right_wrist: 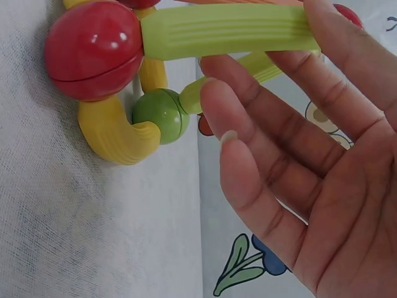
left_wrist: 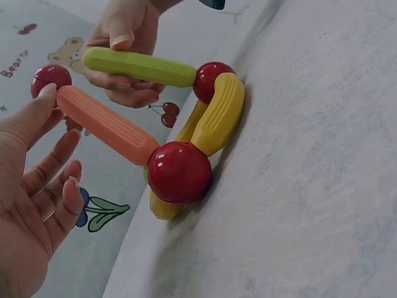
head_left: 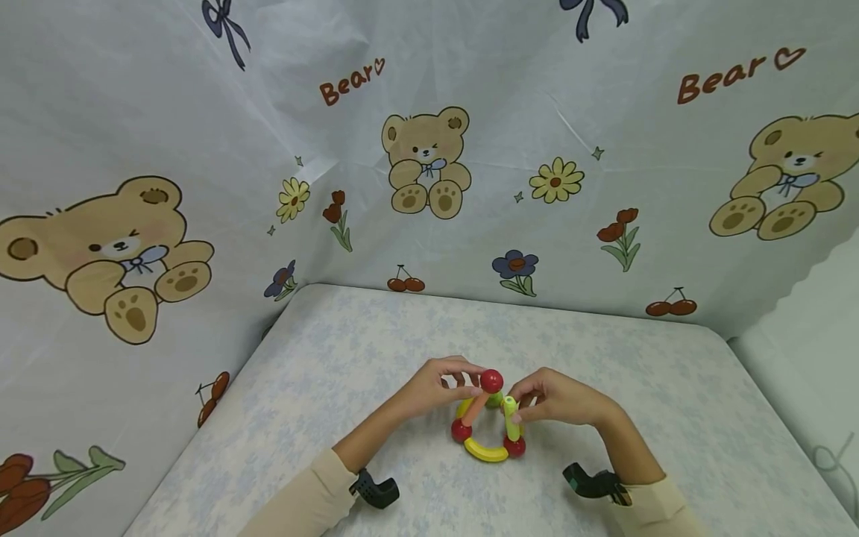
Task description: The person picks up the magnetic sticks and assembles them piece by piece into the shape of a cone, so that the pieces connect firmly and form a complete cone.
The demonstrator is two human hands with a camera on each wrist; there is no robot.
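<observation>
A toy frame of balls and rods stands on the table, its base a ring of yellow curved rods (head_left: 486, 452) joined by red balls (left_wrist: 180, 172) and a green ball (right_wrist: 161, 118). From one base ball an orange rod (left_wrist: 108, 124) slants up to another red ball (head_left: 491, 381). My left hand (head_left: 431, 386) pinches that upper ball with thumb and forefinger, other fingers loosely bent. A light green rod (right_wrist: 229, 29) rises from a second red base ball. Near its free upper end my right hand (head_left: 562, 395) holds it between thumb and fingers. Another green rod (right_wrist: 267, 67) stands behind, partly hidden.
The table (head_left: 376, 328) has a pale blue-and-white patterned cover. Behind it and to the left hangs a cloth (head_left: 496, 134) printed with bears, flowers and cherries. Dark wrist devices (head_left: 376, 490) sit at both cuffs. A thin cable (head_left: 832, 466) lies at the far right.
</observation>
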